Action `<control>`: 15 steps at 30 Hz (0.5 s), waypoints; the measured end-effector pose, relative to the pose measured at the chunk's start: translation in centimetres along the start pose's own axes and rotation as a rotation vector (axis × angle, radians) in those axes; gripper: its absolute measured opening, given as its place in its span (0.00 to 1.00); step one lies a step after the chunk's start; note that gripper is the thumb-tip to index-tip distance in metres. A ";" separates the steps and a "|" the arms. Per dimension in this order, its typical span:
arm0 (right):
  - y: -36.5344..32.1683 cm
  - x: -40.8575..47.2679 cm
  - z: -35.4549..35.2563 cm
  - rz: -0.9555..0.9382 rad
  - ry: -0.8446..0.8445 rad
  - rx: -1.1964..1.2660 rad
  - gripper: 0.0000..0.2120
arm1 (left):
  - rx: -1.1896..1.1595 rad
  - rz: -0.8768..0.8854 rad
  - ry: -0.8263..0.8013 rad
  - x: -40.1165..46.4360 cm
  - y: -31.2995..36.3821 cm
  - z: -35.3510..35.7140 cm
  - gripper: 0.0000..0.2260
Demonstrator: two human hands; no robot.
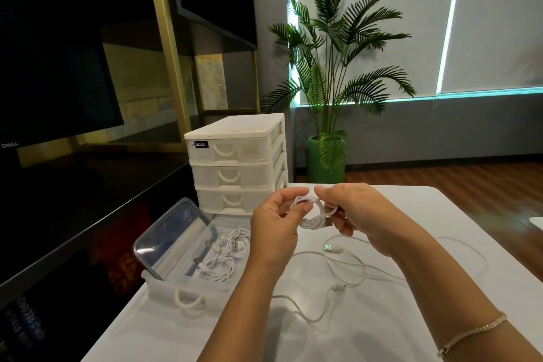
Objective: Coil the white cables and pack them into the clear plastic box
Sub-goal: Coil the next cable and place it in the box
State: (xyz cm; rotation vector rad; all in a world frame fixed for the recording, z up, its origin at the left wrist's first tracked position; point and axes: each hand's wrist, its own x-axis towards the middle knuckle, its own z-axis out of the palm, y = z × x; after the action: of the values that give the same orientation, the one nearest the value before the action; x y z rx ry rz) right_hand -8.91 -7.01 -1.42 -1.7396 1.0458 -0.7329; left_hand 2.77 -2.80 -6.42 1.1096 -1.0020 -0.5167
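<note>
Above the table, both hands' fingers [296,192] pinch, seemingly firmly, the coiled white cable [312,212] between them.

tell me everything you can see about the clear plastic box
The clear plastic box is a shallow, translucent, drawer-like tray with a white looped handle on its front wall. It sits open on the white table, at its left edge, just in front of the white drawer unit. A clear lid with a dark rim leans tilted in its left side. Inside lie coiled white cables with USB plugs. Neither hand touches it.
</note>
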 end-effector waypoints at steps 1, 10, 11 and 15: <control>0.1 0.1 0.0 -0.009 0.003 0.003 0.18 | 0.012 0.010 -0.002 0.0 0.0 0.0 0.10; 0.5 0.2 0.1 -0.069 0.005 0.125 0.18 | 0.154 0.073 0.056 -0.3 -0.3 0.1 0.10; 0.5 0.1 0.0 -0.072 -0.002 0.129 0.18 | 0.166 0.078 0.062 -0.4 -0.4 0.2 0.09; 0.4 0.0 0.2 -0.056 0.004 0.092 0.16 | 0.205 0.075 0.088 -0.4 -0.4 0.2 0.07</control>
State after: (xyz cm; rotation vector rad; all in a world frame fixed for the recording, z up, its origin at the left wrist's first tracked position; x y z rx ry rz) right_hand -8.89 -7.05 -1.85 -1.6941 0.9544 -0.8076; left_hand 2.41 -2.75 -6.92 1.2603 -1.0318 -0.3064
